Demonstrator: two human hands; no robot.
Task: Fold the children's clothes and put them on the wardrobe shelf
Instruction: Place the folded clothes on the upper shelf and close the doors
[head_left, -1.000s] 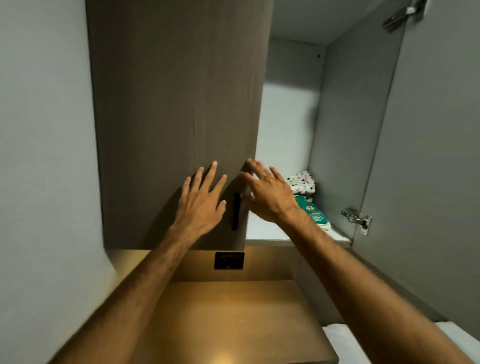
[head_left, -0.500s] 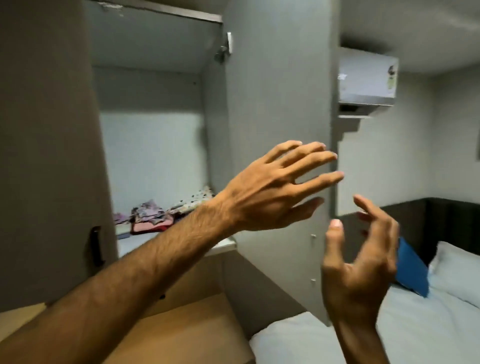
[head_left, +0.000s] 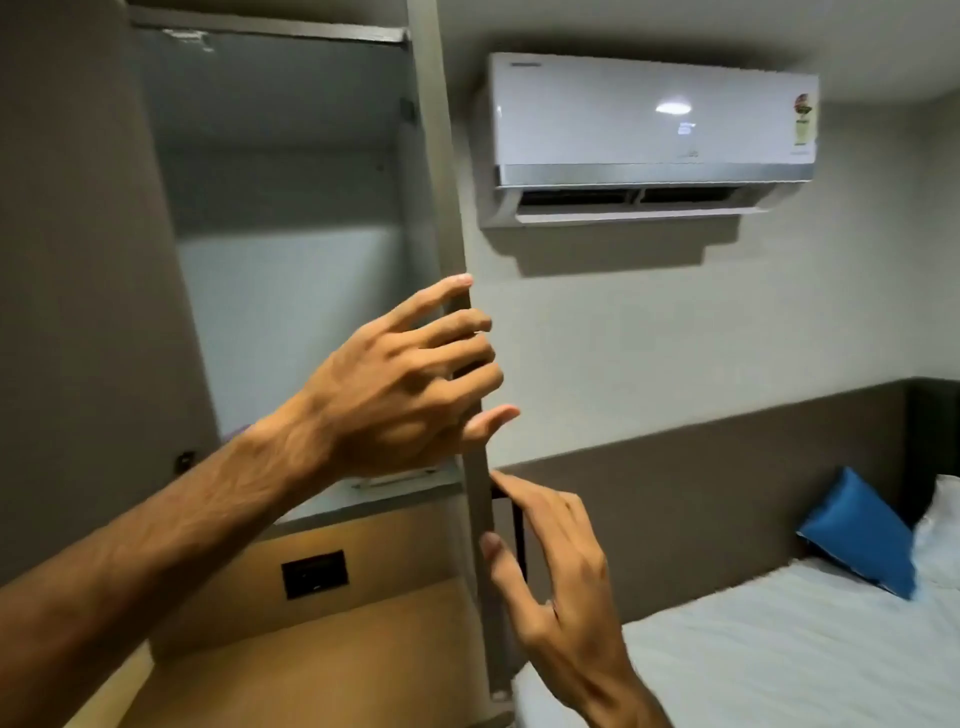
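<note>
Swung round edge-on since half a second back: grey right-hand wardrobe door (head_left: 470, 519), broad face no longer presented, only its thin leading edge. Both hands moved in from open air onto that edge.

Left hand (head_left: 400, 395) hooked over door edge, fingers (head_left: 467, 325) curled round to far side, thumb tip showing just below them. Closed on the edge, judged a pulling grip for shutting the door.

Right hand (head_left: 556, 577) just below left hand, fingers spread, fingertips (head_left: 506, 480) at the black bar handle (head_left: 517, 535) on outer face. Not closed on anything; firm contact with handle not confirmed. Judged a steadying or guiding placement.

Pale wardrobe shelf (head_left: 395, 488) directly behind and beneath left hand. Folded children's clothes: mostly hidden behind left wrist; only a small scrap of colour beside that wrist, too slight to identify. Presumed on shelf, not verified. Task judged at closing stage.

Count:
- hands: two
- wardrobe doors in view: two, the brown left-hand door (head_left: 78, 260) beyond left forearm
- white wall-mounted air conditioner (head_left: 654, 135): one, above right hand
- black wall socket (head_left: 314, 573): one, under left forearm
- blue cushion (head_left: 857, 535): one, well right of right hand, on white-sheeted bed (head_left: 779, 649)
- garments countable: none
</note>
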